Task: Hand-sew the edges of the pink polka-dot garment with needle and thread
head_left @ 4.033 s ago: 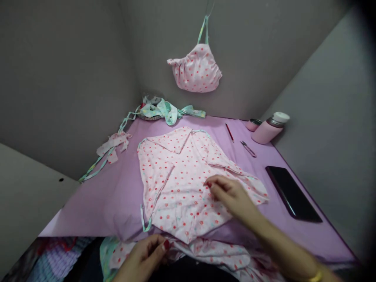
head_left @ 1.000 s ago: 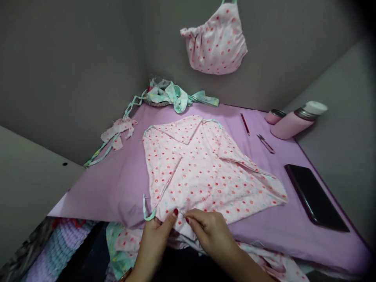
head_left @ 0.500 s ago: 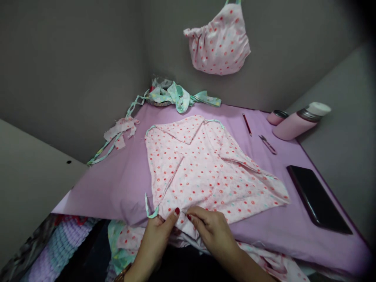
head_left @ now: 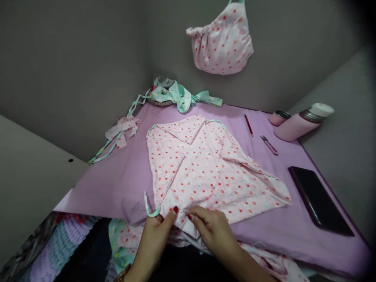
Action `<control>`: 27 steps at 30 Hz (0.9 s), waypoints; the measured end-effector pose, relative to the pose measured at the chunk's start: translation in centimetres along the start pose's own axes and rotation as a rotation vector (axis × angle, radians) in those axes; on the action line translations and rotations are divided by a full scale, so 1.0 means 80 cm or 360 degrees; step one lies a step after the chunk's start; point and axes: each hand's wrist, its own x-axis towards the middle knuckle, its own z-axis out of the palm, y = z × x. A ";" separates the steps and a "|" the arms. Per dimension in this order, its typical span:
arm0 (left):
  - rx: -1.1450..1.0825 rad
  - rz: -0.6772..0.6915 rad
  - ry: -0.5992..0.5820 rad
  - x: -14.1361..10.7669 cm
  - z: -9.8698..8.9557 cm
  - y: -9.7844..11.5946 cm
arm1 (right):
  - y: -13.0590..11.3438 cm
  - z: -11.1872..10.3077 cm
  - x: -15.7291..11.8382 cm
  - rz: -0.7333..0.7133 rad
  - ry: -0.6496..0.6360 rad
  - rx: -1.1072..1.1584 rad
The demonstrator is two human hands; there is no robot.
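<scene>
Pink dotted fabric (head_left: 196, 168) lies spread on the purple cloth, with folded flaps and mint binding at its upper corners. At its near left edge, my left hand (head_left: 158, 229) pinches the fabric between thumb and fingers, beside a loose curled mint strip (head_left: 153, 213). Just to the right, my right hand (head_left: 211, 227) has thumb and forefinger pressed together close to the same edge. Whatever is between those fingertips is too small to make out.
A pencil (head_left: 248, 125), thread snips (head_left: 269, 145), a pink bottle (head_left: 302, 122) and a black phone (head_left: 320, 200) lie on the right. Mint fabric scraps (head_left: 182, 98) are at the back. A dotted pouch-like piece (head_left: 221, 41) hangs on the wall.
The right fingertips have shifted very slightly at the fabric's edge. The whole view has moved a little; both hands stay in nearly the same place.
</scene>
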 end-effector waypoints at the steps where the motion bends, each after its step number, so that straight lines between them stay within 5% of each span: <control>1: 0.0020 0.0041 -0.0004 0.000 0.000 0.001 | 0.000 0.000 0.000 0.0002 -0.0004 -0.0017; 9: 0.0242 0.0194 0.0033 0.002 -0.001 0.004 | -0.007 -0.002 0.001 -0.0025 -0.0083 -0.0134; 27: -0.0013 -0.0163 0.0007 0.000 -0.001 -0.001 | -0.003 0.004 0.000 -0.0045 0.0010 0.0068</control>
